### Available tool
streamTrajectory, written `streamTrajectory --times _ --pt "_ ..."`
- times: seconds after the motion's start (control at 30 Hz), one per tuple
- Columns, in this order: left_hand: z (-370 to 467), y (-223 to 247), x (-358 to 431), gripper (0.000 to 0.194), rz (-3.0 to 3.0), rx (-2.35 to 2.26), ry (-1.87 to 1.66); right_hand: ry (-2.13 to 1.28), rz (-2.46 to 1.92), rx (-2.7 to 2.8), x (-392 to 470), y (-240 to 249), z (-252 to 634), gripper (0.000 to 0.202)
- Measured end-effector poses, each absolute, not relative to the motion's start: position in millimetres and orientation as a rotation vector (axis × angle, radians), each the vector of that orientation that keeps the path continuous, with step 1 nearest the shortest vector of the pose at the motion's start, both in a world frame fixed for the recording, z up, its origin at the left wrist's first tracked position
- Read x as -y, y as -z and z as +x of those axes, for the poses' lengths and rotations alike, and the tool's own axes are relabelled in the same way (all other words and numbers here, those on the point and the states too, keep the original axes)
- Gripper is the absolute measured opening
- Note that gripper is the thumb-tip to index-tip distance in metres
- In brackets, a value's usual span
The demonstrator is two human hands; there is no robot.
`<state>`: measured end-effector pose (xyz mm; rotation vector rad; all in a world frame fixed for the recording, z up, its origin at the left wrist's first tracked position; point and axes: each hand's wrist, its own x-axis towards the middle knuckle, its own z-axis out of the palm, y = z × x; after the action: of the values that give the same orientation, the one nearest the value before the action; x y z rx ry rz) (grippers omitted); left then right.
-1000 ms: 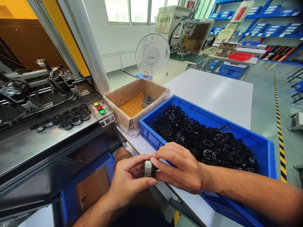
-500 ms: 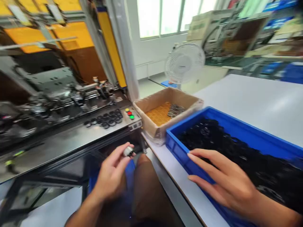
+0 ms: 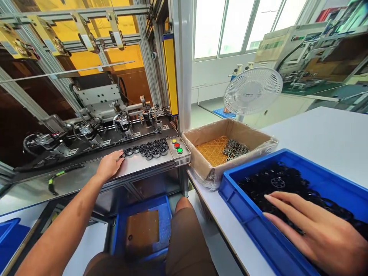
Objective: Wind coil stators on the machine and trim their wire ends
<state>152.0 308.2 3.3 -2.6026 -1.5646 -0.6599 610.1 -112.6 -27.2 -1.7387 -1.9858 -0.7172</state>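
Left of frame: black and yellow-green curved strip [image 3: 54, 179] lying on the brushed steel counter [image 3: 135, 165] at the machine front. Left hand [image 3: 109, 165], left of centre, palm down over the same counter; thumb and fingers bent, their tips touching the leftmost round black-and-silver part [image 3: 124, 155]. Cannot tell whether the grip is clenched on it or released; fingers partly cover it. Directly right of these fingertips: a cluster of similar round parts [image 3: 155, 147], running up to a metal panel [image 3: 171, 152] with yellow, red and green buttons. Centre right: plastic-wrapped brown cardboard box [image 3: 199, 165]. Lower right: blue plastic bin [image 3: 244, 211] of black openwork discs [image 3: 258, 188]. Right hand [image 3: 319, 230] above it, thumb and fingers parted, nothing seen between them.
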Motion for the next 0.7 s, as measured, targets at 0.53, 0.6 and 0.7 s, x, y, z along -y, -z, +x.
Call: streamTrajectory --times 0.53,0.6,0.7 --pt "519.4 -61.0 -247.2 0.035 -3.011 0.41 0.076 -0.219 -2.423 2.037 108.9 65.1 623.0 0.03" --pt "574.1 -43.2 -237.7 0.034 -3.033 0.34 -0.183 -0.197 -2.454 2.046 112.8 66.5 626.9 0.032" --pt "624.9 -9.4 -231.5 0.033 -3.037 0.299 -0.495 -0.051 -2.518 2.012 121.1 77.9 632.4 0.04"
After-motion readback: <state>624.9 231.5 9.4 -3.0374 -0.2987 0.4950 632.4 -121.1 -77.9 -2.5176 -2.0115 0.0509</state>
